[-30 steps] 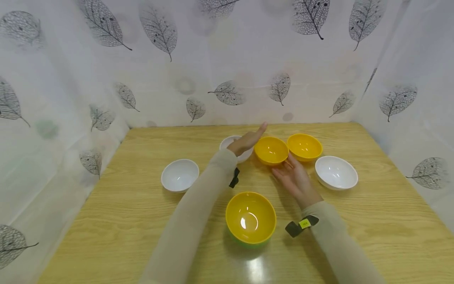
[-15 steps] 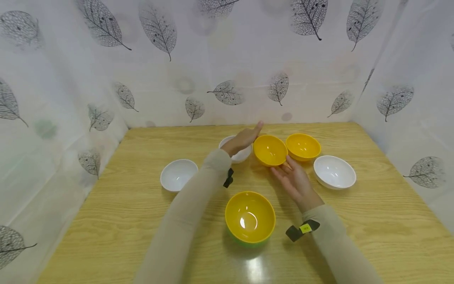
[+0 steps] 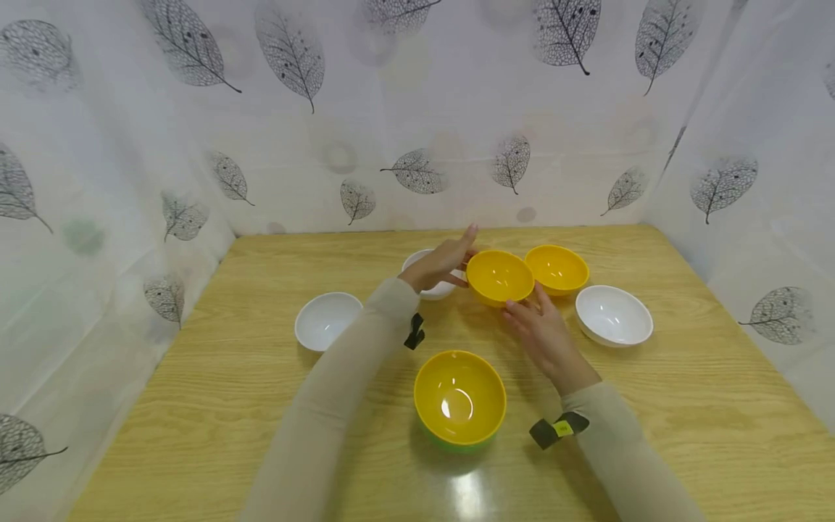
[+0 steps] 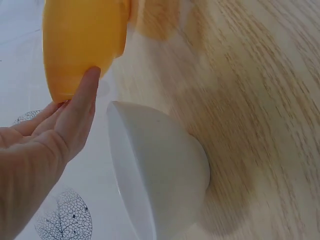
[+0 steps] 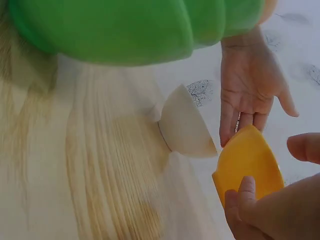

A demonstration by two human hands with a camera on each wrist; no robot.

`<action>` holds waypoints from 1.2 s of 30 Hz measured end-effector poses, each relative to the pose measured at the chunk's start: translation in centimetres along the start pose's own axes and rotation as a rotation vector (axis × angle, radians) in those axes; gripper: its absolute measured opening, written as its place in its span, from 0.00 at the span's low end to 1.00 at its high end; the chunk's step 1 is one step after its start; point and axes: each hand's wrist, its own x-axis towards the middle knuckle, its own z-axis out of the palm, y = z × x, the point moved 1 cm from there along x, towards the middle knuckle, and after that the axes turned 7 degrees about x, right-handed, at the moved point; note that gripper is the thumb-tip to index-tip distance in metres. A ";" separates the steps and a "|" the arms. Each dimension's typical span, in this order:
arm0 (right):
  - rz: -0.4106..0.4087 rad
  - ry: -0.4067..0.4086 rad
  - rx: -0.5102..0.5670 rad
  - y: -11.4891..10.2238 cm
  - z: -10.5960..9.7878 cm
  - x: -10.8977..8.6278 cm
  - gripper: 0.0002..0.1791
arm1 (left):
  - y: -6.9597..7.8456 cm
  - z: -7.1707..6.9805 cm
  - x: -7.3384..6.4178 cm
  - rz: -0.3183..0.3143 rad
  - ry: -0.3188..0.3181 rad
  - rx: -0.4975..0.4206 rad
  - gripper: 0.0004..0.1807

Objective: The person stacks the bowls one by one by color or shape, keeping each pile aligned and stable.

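A yellow bowl [image 3: 499, 276] stands between my two hands, tilted slightly and seemingly just off the table. At its left side my left hand [image 3: 443, 262] touches it with straight fingers, thumb raised; the left wrist view shows those fingertips against the bowl's outer wall. From the near right my right hand [image 3: 546, 337] holds the same bowl, thumb near the rim and fingers against its underside in the right wrist view. A second yellow bowl [image 3: 557, 269] sits just right of it. Behind my left hand, a white bowl [image 3: 438, 290] is partly hidden.
Nearest me stands a larger bowl [image 3: 459, 399], yellow inside and green outside. One white bowl [image 3: 326, 322] is on the left and another white bowl [image 3: 615, 316] on the right. The wooden table [image 3: 215, 406] meets a leaf-patterned curtain [image 3: 293, 174] at the back and sides.
My left hand has shifted slightly left and its fingers now show beside the bowl. My right hand's thumb has come up to the near rim. The bowl has tilted and shifted slightly.
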 end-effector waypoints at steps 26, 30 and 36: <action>-0.268 -0.027 -0.405 -0.8 0.1 -3.7 0.40 | 0.4 -0.5 -7.2 0.407 -0.029 0.279 0.31; -0.282 -0.059 -0.389 -0.7 0.4 -4.4 0.38 | -0.2 -0.2 -8.2 0.458 -0.003 0.206 0.31; -0.308 -0.099 -0.382 -0.6 0.8 -5.5 0.36 | -0.7 0.2 -10.4 0.423 0.000 0.061 0.31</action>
